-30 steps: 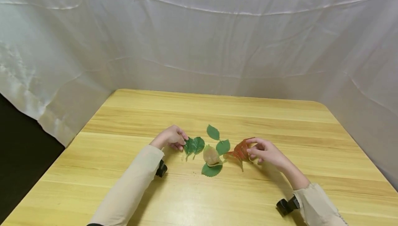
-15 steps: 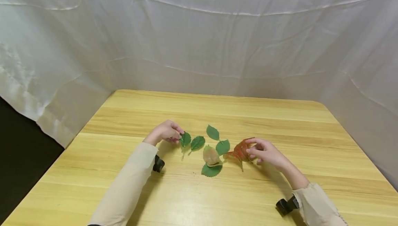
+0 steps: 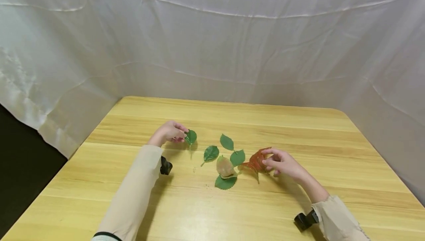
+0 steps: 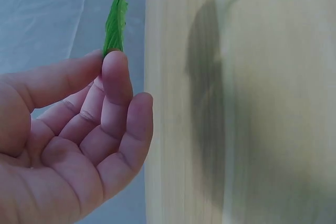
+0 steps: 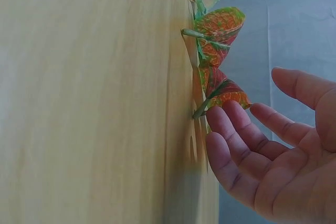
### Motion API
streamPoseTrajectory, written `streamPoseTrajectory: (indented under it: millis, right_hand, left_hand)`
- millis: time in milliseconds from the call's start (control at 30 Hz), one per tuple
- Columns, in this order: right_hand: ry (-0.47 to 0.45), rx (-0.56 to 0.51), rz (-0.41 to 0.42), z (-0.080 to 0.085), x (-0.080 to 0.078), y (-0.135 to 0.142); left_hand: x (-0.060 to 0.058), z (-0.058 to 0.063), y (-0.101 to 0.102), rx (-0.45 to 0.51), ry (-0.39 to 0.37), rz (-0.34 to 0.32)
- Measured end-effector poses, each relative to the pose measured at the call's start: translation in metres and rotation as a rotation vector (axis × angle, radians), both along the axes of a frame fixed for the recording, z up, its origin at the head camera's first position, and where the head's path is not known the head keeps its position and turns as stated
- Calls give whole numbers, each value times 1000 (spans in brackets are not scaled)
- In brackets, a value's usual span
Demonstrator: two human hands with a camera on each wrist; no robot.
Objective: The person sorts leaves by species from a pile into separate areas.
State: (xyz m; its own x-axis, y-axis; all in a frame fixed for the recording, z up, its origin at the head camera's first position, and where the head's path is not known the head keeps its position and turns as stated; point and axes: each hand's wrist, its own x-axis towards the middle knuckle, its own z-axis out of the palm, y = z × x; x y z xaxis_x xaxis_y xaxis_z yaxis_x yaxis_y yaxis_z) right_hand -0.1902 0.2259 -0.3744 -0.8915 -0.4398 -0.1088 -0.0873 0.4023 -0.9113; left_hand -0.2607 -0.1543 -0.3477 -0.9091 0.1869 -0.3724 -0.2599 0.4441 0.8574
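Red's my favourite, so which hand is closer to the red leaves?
Right. The right hand is close beside the red leaves, at their right edge. The left hand is farther off to their left, pinching a green leaf.

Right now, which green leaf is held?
In the head view, the leftmost green leaf, pinched by the left hand; no hand holds the other green leaves.

The leaf [image 4: 115,22] pinched in the left hand [image 3: 170,132] is green, finely lined. Beside the right hand [image 3: 281,163], curled leaves [image 5: 219,24] show red and orange with pale veins. Below both, the yellow table [image 3: 212,213] has brownish streaks.
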Motion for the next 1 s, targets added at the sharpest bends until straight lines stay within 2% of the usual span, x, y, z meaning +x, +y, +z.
streamPoseTrajectory:
  millis: [333,567,1000]
  right_hand:
    - [-11,-10,-8,0,2,2]
    - [-20,-8,-9,0,3,3]
    - [-19,-14,4,-1,5,5]
  left_hand:
    - [-13,-1,-16,54,-13,9]
    - [-21,-3,-25,43,-13,28]
    - [-37,-12,-36,55,-76,67]
